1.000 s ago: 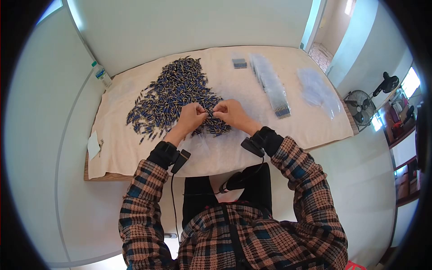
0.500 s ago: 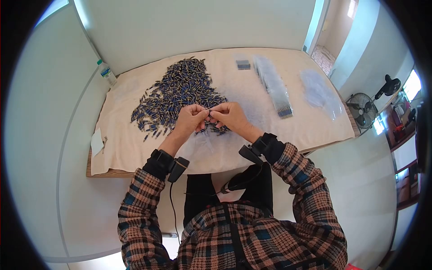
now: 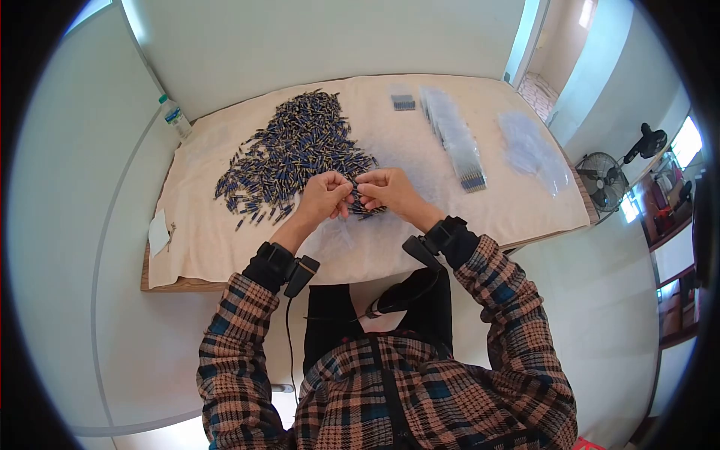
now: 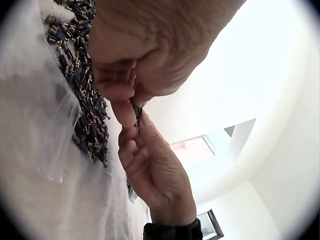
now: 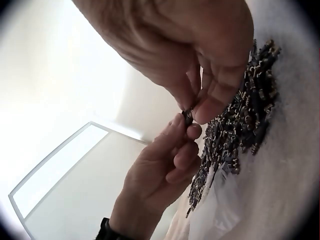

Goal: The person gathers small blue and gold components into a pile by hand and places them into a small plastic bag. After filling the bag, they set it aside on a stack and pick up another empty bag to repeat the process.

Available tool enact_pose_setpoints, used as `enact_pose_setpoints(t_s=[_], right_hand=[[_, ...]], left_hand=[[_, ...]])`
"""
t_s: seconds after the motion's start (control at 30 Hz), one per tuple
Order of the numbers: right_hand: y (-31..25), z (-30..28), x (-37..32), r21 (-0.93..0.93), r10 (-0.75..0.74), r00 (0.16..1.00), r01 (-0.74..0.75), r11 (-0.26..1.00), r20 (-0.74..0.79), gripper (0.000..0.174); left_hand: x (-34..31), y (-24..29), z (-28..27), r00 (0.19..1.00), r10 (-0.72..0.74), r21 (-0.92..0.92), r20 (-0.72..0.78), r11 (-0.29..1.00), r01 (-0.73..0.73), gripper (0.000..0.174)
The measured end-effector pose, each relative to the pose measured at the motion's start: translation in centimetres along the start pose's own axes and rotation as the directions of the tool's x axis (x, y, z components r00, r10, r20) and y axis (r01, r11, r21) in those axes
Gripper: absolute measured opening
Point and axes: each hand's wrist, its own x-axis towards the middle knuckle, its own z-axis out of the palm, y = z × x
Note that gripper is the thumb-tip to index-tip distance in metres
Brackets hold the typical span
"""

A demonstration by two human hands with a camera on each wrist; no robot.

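Note:
Above the near edge of a big pile of small dark-blue parts with brass-coloured coiled ends (image 3: 304, 146), my two hands meet fingertip to fingertip. Between thumb and fingers my left hand (image 3: 324, 196) pinches a small dark part (image 5: 187, 117). My right hand (image 3: 391, 195) pinches at the same place, from the other side. Only a short dark bit of that part shows; the fingertips cover the rest, and I cannot tell whether it is one part or two. A crumpled clear plastic bag (image 4: 60, 132) lies below the hands, beside the pile.
Right of the pile lie overlapping clear sleeves (image 3: 454, 142) and a small grey bundle (image 3: 403, 103). Loose clear bags (image 3: 532, 150) are farther right. A bottle (image 3: 174, 118) and white card (image 3: 158, 234) are at the left, on the cream cloth (image 3: 202, 259). A fan (image 3: 602, 180) stands beyond.
One second ago the hands were low over the pile's near edge. They drew together, fingertips meeting, and remain joined there with small shifts of the fingers. The head view tilted slightly.

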Motion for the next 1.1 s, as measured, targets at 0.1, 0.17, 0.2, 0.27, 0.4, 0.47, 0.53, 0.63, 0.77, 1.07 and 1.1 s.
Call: enact_pose_setpoints(t_s=[0.1, 0.17, 0.2, 0.27, 0.4, 0.47, 0.53, 0.63, 0.77, 1.07, 1.1], right_hand=[[0.8, -0.1, -0.2, 0.127, 0.04, 0.996, -0.031, 0.991, -0.074, 0.015], [1.3, 0.0, -0.1, 0.185, 0.025, 0.99, 0.001, 0.983, -0.137, 0.013], [1.4, 0.0, 0.0, 0.212, 0.018, 0.985, 0.018, 0.977, -0.169, 0.012], [1.4, -0.5, 0.1, 0.111, -0.033, 0.981, 0.055, 0.992, -0.192, 0.012], [0.8, -2.0, 0.4, -0.152, -0.169, 0.96, 0.137, 0.979, -0.222, 0.011], [0.6, -2.7, 0.4, -0.261, -0.217, 0.948, 0.154, 0.953, -0.234, 0.012], [0.8, -2.6, 0.0, -0.23, -0.181, 0.959, 0.13, 0.965, -0.217, 0.012], [1.2, -2.2, -1.1, -0.167, -0.108, 0.978, 0.078, 0.983, -0.177, 0.013], [1.3, -1.8, -2.4, -0.165, 0.034, 0.997, -0.044, 0.985, -0.062, 0.013], [1.1, 0.1, -2.4, -0.21, 0.17, 0.984, -0.155, 0.965, 0.055, 0.014], [1.2, 0.1, -2.4, -0.218, 0.176, 0.983, -0.16, 0.963, 0.056, 0.013]], left_hand=[[0.4, -0.3, 0.2, 1.0, -0.002, -0.006, -0.017, 1.0, 0.002, 0.012], [0.5, -0.6, 0.4, 0.999, -0.003, -0.005, -0.036, 1.0, 0.003, 0.012], [0.6, -0.6, 0.5, 0.999, -0.009, -0.006, -0.034, 1.0, 0.009, 0.012], [0.7, -0.6, 0.6, 0.999, -0.013, -0.041, -0.03, 0.999, 0.012, 0.012], [1.1, -0.7, 0.6, 0.998, -0.04, -0.024, -0.046, 0.999, 0.039, 0.015], [0.9, -0.5, 0.6, 0.997, -0.052, -0.006, -0.053, 0.999, 0.051, 0.016], [0.3, -0.3, 0.4, 0.995, 0.012, 0.163, -0.097, 0.987, 0.004, 0.017], [-0.4, -0.8, -0.8, 0.993, 0.117, 0.363, -0.032, 0.927, -0.098, 0.018], [-2.1, -1.3, -2.5, 0.943, 0.232, 0.607, 0.24, 0.722, -0.332, 0.024], [-3.8, -0.5, -2.1, 0.912, 0.143, 0.74, 0.385, 0.542, -0.397, 0.028], [-3.8, -0.5, -2.0, 0.918, 0.112, 0.757, 0.38, 0.532, -0.378, 0.028]])
